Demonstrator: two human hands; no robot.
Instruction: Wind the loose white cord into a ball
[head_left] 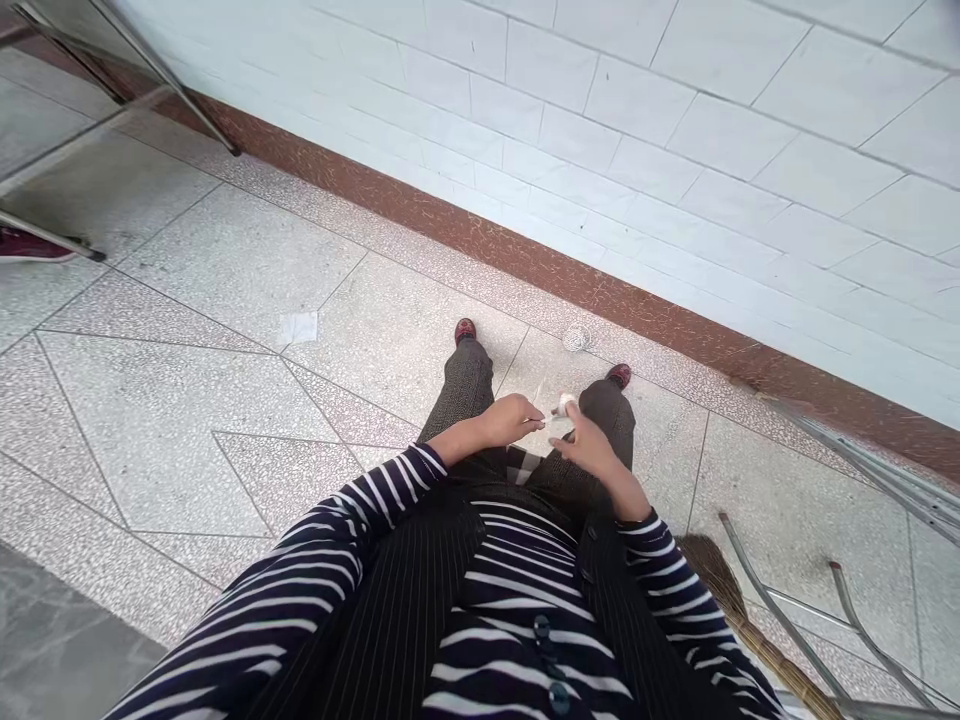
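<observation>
My left hand (514, 418) is closed, with thumb and fingers pinched on a thin white strand (550, 419) in front of my lap. Facing it, my right hand (589, 442) grips a small white bundle (567, 403) between thumb and fingers; its exact kind is too small to make out. The two hands are close together but apart, above the gap between my knees. On the floor between my feet, near the wall, lies a white round ball (576, 338) with a textured surface, like wound string.
A white paper square (299, 327) lies on the floor to the left. Metal-legged furniture (214, 125) stands at the upper left, beside a red shoe (34, 244). At the right are a straw broom (712, 570) and metal tube legs (757, 580). A tiled wall (600, 150) runs ahead.
</observation>
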